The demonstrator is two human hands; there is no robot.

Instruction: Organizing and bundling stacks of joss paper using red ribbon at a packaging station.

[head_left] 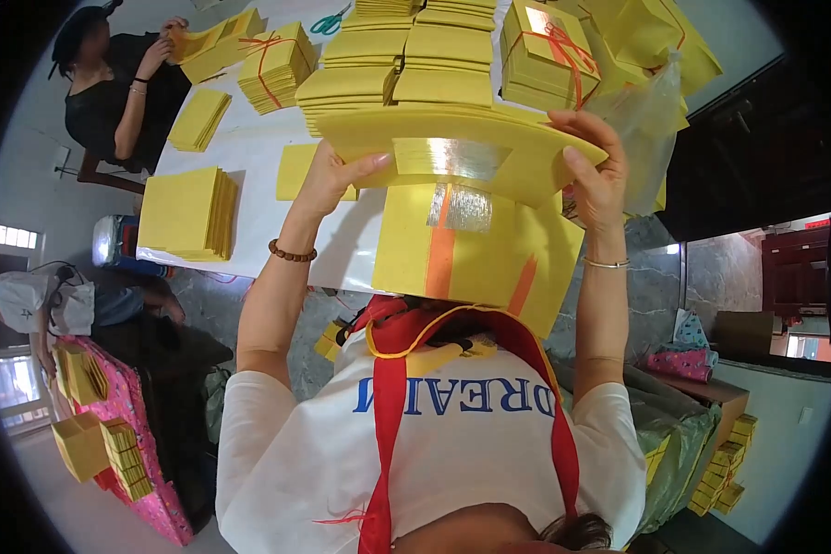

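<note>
Between my two hands a yellow paper sheet (360, 138) with a shiny silver foil patch is held up, bowed along its length. My left hand (331, 177) pinches its left part, thumb on the near face. At the right end my right hand (596, 171) grips it between thumb and fingers. Below lies more yellow paper (480, 263) at the table's near edge, with a silver patch and orange stripes. Just beyond the held sheet stand rows of stacked folded yellow papers (443, 88). Another yellow piece (294, 173) lies flat beside my left hand.
Yellow stacks (180, 212) and a red-tied bundle (277, 69) occupy the table's left; another tied bundle (549, 55) stands far right beside a clear plastic bag (642, 120). Green-handled scissors (330, 20) lie at the back. A co-worker (125, 88) handles yellow paper far left; another person (74, 300) is lower left.
</note>
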